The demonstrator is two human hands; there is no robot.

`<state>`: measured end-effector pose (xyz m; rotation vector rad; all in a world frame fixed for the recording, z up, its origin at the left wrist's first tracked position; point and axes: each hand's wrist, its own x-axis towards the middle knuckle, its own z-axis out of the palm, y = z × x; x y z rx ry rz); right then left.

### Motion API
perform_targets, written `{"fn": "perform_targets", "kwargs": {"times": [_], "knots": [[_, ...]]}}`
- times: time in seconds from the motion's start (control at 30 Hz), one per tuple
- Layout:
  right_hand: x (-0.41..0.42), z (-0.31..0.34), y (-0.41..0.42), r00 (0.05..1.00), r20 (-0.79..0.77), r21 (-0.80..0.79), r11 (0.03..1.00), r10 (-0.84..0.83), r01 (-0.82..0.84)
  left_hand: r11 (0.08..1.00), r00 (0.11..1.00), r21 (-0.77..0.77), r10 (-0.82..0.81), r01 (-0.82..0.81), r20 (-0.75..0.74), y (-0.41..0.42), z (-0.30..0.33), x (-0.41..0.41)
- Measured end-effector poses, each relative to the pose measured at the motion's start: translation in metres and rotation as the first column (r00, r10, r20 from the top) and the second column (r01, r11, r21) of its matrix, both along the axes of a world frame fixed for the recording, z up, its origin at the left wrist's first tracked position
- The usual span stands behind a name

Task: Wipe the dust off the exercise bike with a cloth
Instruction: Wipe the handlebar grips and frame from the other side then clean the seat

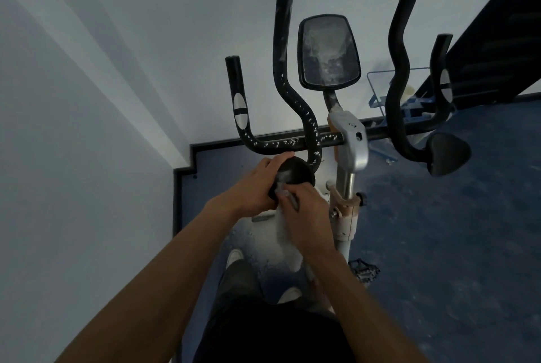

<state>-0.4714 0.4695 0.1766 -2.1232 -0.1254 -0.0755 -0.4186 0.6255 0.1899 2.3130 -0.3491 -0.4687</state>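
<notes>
Matt black padding, dull dust, brushed metal.
Foam-like matt black on the handlebars (295,117), flecked with white specks; dusty, streaked grey film over the glossy console screen (328,52); smooth satin silver plastic or metal on the stem clamp (355,143), polished steel on the post (347,184) below; soft pale cloth (282,228), slightly fuzzy, bunched under the right hand (307,216); mottled, matt blue floor (439,231); flat matt wall (87,157).

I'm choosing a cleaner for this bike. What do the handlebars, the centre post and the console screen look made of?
Handlebars: matte black, likely foam or rubber grip; dust flecks cling to it. Centre post: bare brushed metal, with a dull sheen. Console screen: probably glossy plastic in a black frame, filmed with dust.
</notes>
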Motion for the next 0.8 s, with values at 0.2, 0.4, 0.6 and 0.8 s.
{"fn": "perform_targets", "kwargs": {"times": [0.2, 0.4, 0.6, 0.8], "knots": [[0.024, 0.000, 0.017, 0.999, 0.016, -0.047, 0.998, 0.038, -0.037, 0.999, 1.000, -0.032, 0.019, -0.019, 0.008, -0.001, 0.000, -0.002], [0.000, -0.001, -0.005, 0.992, 0.012, -0.052, 0.991, 0.123, -0.122, 1.000, 1.000, -0.025, 0.007, -0.007, 0.010, -0.002, -0.001, 0.000], [0.018, -0.005, 0.016, 0.995, 0.081, -0.097, 0.994, 0.056, -0.048, 0.999, 1.000, -0.030, 0.015, -0.015, 0.016, 0.000, -0.002, 0.000], [-0.002, -0.011, -0.008, 0.985, 0.087, -0.243, 0.962, 0.146, -0.122, 0.998, 0.994, 0.069, -0.012, 0.005, 0.105, 0.000, -0.003, 0.001]]}}
